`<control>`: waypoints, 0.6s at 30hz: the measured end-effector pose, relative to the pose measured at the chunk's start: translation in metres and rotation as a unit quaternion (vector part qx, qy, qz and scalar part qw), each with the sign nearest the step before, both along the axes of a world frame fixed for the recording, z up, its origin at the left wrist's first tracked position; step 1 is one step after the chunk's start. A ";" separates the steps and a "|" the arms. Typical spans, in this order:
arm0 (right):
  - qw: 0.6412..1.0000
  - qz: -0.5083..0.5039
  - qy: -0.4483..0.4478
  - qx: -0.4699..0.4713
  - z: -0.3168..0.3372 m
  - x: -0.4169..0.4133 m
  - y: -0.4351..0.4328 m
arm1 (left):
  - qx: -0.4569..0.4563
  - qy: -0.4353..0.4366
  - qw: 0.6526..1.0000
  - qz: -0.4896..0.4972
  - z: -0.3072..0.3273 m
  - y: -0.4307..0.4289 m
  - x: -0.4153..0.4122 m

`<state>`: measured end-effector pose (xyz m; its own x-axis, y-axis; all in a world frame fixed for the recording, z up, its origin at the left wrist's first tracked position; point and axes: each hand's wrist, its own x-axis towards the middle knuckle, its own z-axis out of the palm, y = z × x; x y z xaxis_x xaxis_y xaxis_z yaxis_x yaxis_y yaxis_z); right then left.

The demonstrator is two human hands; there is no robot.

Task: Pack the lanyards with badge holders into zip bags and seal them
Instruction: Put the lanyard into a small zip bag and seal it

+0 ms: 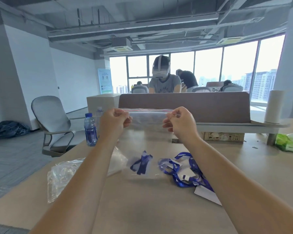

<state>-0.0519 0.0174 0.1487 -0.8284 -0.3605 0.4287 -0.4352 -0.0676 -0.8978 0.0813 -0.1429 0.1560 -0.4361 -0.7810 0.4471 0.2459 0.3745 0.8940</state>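
Bare forearms [91,166] stretch forward; left hand [114,119] and right hand [179,122] each pinch an upper corner of the clear, floppy zip bag [147,132], a blue ribbon lanyard [141,164] in its bottom.

arms: we held both bare and stretched forward, forearms raised and converging.
left hand [114,119]: fingers curled, back toward us; we pinched the left top corner of the bag [147,119].
right hand [178,123]: curled alike; we pinched the right top corner.
spacing: we kept the hands level and apart.
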 end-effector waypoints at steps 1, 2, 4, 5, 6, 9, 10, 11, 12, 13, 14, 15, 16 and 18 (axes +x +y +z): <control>1.000 -0.009 0.006 -0.008 0.007 -0.001 0.005 | -0.005 0.014 1.000 -0.009 0.007 0.006 -0.003; 1.000 -0.021 0.013 -0.014 0.013 -0.003 0.012 | -0.010 0.023 1.000 -0.017 0.014 0.011 -0.007; 0.998 -0.046 0.027 -0.025 0.024 -0.006 0.027 | -0.017 0.033 0.999 -0.036 0.025 0.024 -0.017; 0.997 -0.056 0.032 -0.032 0.029 -0.008 0.035 | -0.016 0.040 0.998 -0.045 0.030 0.031 -0.021; 0.996 -0.065 0.035 -0.040 0.033 -0.009 0.046 | -0.013 0.049 0.997 -0.056 0.033 0.038 -0.027; 0.993 -0.094 0.039 -0.064 0.043 -0.013 0.085 | -0.014 0.060 0.994 -0.089 0.041 0.068 -0.043; 0.991 -0.108 0.040 -0.067 0.045 -0.015 0.099 | -0.015 0.063 0.992 -0.106 0.042 0.079 -0.051; 0.989 -0.122 0.040 -0.068 0.046 -0.018 0.113 | -0.012 0.062 0.991 -0.120 0.043 0.091 -0.056; 0.988 -0.136 0.039 -0.070 0.046 -0.020 0.127 | -0.010 0.062 0.989 -0.135 0.044 0.104 -0.063; 0.986 -0.149 0.038 -0.072 0.046 -0.023 0.143 | -0.005 0.060 0.987 -0.150 0.044 0.119 -0.069; 0.984 -0.160 0.036 -0.077 0.046 -0.025 0.156 | 0.000 0.062 0.984 -0.165 0.043 0.131 -0.075; 0.981 -0.174 0.034 -0.080 0.045 -0.027 0.171 | 0.002 0.061 0.982 -0.178 0.042 0.146 -0.080; 0.978 -0.188 0.033 -0.080 0.044 -0.029 0.187 | 0.003 0.060 0.980 -0.191 0.040 0.160 -0.087; 0.973 -0.217 0.032 -0.074 0.041 -0.032 0.220 | -0.003 0.049 0.976 -0.213 0.035 0.189 -0.099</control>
<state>-0.0839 0.2376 0.1894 -0.8591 0.0858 0.5045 -0.5058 0.0086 -0.8626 -0.0176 0.0461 0.1910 -0.6756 -0.5358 0.5065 0.4644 0.2244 0.8568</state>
